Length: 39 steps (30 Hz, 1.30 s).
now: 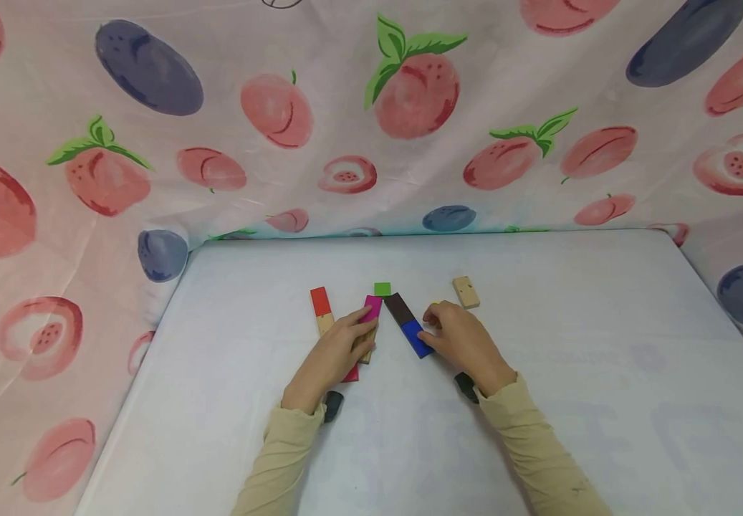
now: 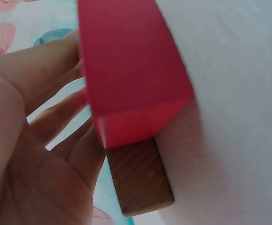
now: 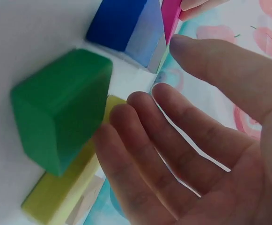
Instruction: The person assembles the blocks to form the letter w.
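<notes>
In the head view my left hand [image 1: 332, 347] reaches over a magenta block [image 1: 372, 307], its fingers fairly straight and touching it. A wooden block [image 1: 366, 351] and a red block [image 1: 350, 374] lie partly under that hand. Up close in the left wrist view, a red block [image 2: 133, 56] hides the fingertips; a brown wooden block [image 2: 140, 180] shows below it. My right hand [image 1: 466, 342] is beside a blue block [image 1: 417, 338], which continues from a dark brown block [image 1: 400, 308]. Its relaxed fingers hold nothing; a green block [image 3: 61, 103] and a yellow block [image 3: 63, 187] lie near them.
Behind the left hand a bright red block [image 1: 321, 301] joins a pale wooden one [image 1: 325, 323]. A small light-green block [image 1: 382, 289] lies at the back, and a light wooden block [image 1: 466, 292] sits right of it. Fruit-printed cloth [image 1: 345, 107] hangs behind the white table [image 1: 603, 430].
</notes>
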Motion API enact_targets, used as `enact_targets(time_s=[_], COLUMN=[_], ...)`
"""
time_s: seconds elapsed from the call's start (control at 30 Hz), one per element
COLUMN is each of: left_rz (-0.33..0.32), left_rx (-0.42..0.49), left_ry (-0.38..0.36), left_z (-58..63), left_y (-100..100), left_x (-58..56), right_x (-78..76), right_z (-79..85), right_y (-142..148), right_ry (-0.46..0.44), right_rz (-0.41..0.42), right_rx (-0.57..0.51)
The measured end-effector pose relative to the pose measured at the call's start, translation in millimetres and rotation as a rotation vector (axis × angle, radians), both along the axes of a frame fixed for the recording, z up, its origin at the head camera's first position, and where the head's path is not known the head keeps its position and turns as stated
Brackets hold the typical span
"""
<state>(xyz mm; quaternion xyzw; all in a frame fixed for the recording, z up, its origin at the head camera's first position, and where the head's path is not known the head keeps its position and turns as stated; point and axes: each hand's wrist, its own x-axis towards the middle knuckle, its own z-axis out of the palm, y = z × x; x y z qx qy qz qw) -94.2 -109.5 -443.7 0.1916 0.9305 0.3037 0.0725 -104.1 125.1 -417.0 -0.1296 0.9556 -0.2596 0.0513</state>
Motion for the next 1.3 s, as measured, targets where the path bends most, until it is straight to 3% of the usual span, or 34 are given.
enact_targets(time_s=[1.3], left_rz=[0.008], left_rx=[0.0], left_ry=[-0.016], left_z=[0.8], left_y=[1], left_x=[1.1], right_x=[12.2], right_z=[-0.7], right_y=[35], right_ry=[-0.089], right_rz=[0.049], right_rx=[-0.002])
